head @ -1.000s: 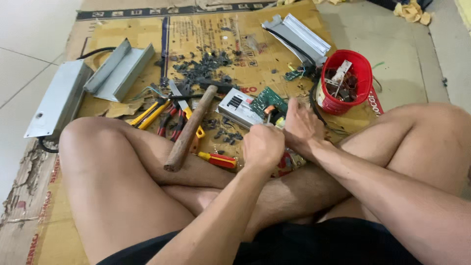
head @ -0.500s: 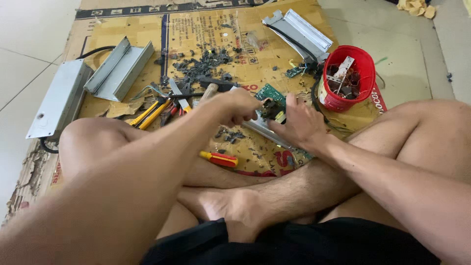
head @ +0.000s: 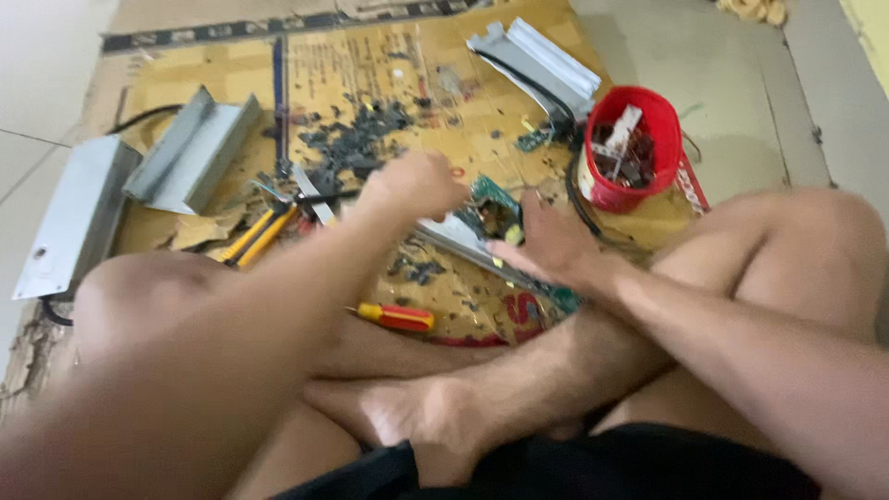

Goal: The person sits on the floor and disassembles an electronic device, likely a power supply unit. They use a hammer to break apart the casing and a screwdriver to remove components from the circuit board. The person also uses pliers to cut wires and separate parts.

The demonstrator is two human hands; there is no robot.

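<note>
Now left hand outstretched, fisted — right hand pinning circuit board

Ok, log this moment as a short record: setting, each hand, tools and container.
setting: person sits cross-legged on cardboard sheet spread on the floor
left hand: blurred, raised above the green circuit board; whether it grips anything cannot be told
right hand: rests on the board's metal casing
tools: red-and-yellow screwdriver by the shin; yellow-handled pliers further left
container: red bucket holding small parts
other: grey metal housings, dark debris
</note>
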